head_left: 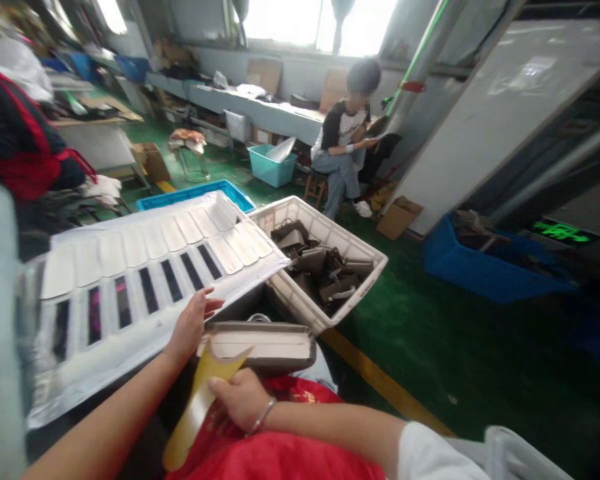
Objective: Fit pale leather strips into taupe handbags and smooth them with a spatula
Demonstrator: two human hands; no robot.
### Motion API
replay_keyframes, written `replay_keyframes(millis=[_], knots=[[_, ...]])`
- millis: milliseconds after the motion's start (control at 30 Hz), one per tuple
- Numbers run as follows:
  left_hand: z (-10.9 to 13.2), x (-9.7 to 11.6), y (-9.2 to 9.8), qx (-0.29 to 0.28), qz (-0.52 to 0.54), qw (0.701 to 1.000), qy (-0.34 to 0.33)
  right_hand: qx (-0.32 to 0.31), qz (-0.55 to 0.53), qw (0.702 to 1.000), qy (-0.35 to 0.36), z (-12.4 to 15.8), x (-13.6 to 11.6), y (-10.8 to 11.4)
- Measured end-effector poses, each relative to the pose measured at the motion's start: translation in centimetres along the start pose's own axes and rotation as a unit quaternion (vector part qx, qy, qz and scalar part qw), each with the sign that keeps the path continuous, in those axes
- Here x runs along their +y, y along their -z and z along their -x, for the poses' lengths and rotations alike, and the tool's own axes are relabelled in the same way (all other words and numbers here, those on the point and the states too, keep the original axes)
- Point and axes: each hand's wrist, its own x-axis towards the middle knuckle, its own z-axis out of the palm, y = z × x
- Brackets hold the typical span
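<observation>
My right hand (pixel 237 398) is closed on a long yellow insole-shaped strip (pixel 193 410) that runs down over my red apron (pixel 280 453). My left hand (pixel 193 323) is curled against the left end of a flat grey-brown sole-like piece (pixel 263 345) on my lap, its fingers only partly apart. To the left lies a big silvery sheet (pixel 145 280) with rows of white oblong pieces (pixel 180 233) and dark slots.
A white crate (pixel 330 233) of brown folded parts stands ahead on the green floor. Behind it are a blue crate (pixel 200 193), a teal bin (pixel 271 167), and a seated person (pixel 345 147) by a long table. A blue tub (pixel 480 267) sits right; a yellow floor line (pixel 380 380) passes near.
</observation>
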Motion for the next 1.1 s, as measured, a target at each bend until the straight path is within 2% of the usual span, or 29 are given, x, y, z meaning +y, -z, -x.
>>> replay_keyframes(millis=[33,100,200,333,467,533,600,700,733,800,867,900,967,1033,1100], knots=[[0.4,-0.2,0.9,0.02,0.032,0.999,0.007,0.019,0.008,1.0,-0.012,0.8,-0.5,0.5],[1.5,-0.9,2.7,0.039,0.07,0.996,0.033,0.055,-0.007,0.998,0.02,2.3,-1.6,1.9],[3.5,-2.4,4.3,0.016,0.129,0.988,0.081,0.1,-0.054,0.99,0.086,4.3,-2.9,4.2],[5.1,-3.4,4.2,-0.032,0.181,0.977,0.107,0.176,-0.109,0.961,0.184,6.7,-5.2,7.1],[4.6,-3.5,4.0,-0.056,0.189,0.974,0.117,0.22,-0.209,0.923,0.234,7.7,-8.5,9.9],[3.9,-3.5,4.1,-0.074,0.136,0.983,0.095,0.23,-0.235,0.912,0.248,7.5,-9.8,11.4],[3.3,-3.4,3.9,-0.077,0.02,0.995,0.052,0.238,-0.25,0.903,0.255,6.8,-10.6,12.9],[2.7,-3.2,2.3,-0.037,-0.169,0.984,-0.034,0.242,-0.254,0.901,0.256,5.3,-10.8,15.1],[2.7,-3.1,1.3,-0.027,-0.238,0.967,-0.088,0.222,-0.232,0.913,0.251,4.9,-10.7,15.9],[2.7,-2.6,-0.9,-0.043,-0.354,0.908,-0.218,0.188,-0.168,0.943,0.217,4.2,-10.3,17.7],[2.9,-1.8,-3.3,-0.098,-0.417,0.85,-0.307,0.154,-0.109,0.97,0.154,4.2,-10.1,19.3],[2.9,-1.4,-4.3,-0.129,-0.427,0.835,-0.323,0.133,-0.08,0.981,0.117,4.5,-10.0,20.0],[2.5,-0.4,-6.0,-0.176,-0.421,0.836,-0.305,0.077,0.01,0.996,0.044,5.7,-10.2,21.1],[1.4,0.6,-7.1,-0.194,-0.39,0.867,-0.241,0.02,0.111,0.993,-0.033,7.1,-10.7,22.1],[-0.2,1.4,-8.1,-0.213,-0.338,0.901,-0.166,-0.032,0.203,0.972,-0.118,8.2,-11.4,22.9]])
